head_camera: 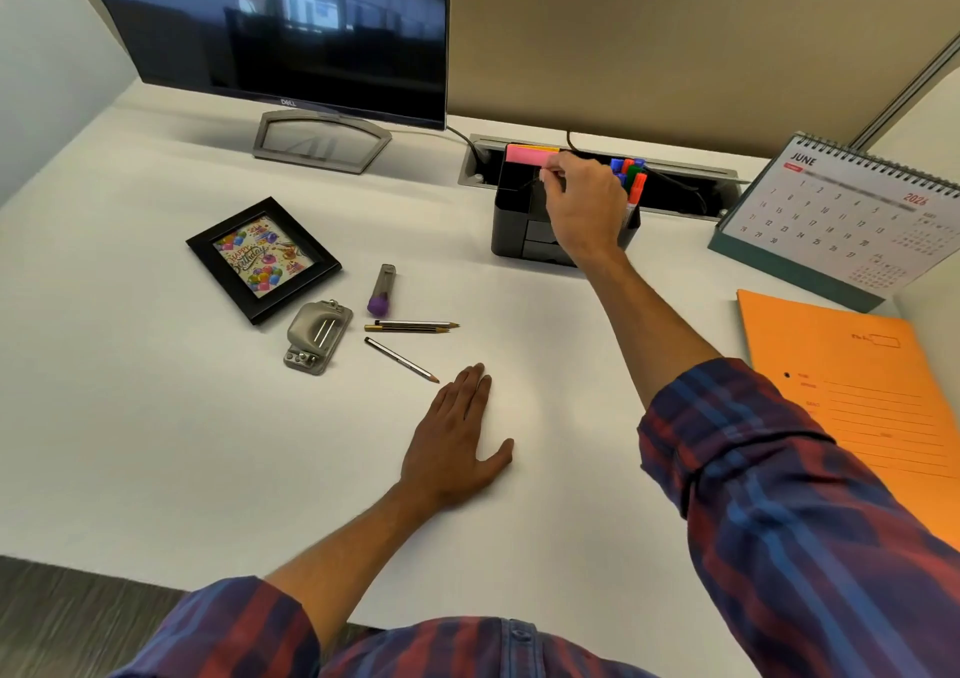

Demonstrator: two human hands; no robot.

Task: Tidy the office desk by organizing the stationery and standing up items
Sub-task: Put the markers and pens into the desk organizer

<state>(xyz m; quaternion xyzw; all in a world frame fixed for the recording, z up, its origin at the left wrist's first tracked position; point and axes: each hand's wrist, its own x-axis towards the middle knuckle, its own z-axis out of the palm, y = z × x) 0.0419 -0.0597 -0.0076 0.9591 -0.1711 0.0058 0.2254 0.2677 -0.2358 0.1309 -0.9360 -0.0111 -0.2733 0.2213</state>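
Currently, in the head view, the right hand (582, 204) reaches over the black plastic desk organizer (524, 220) at far centre, fingers pinching the pink sticky-note pad (527, 156) standing in its rear compartment. Coloured markers (631, 178) stand in the organizer's right compartment. The left hand (457, 438) lies flat on the white desk (182, 443), fingers straight, holding nothing. To its left lie three pencils (410, 326), a purple-capped tube (383, 290), a grey metal hole punch (314, 337) and a black picture frame (262, 259), flat.

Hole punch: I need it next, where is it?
Head view, left side: the hole punch lies between the picture frame and the pencils.
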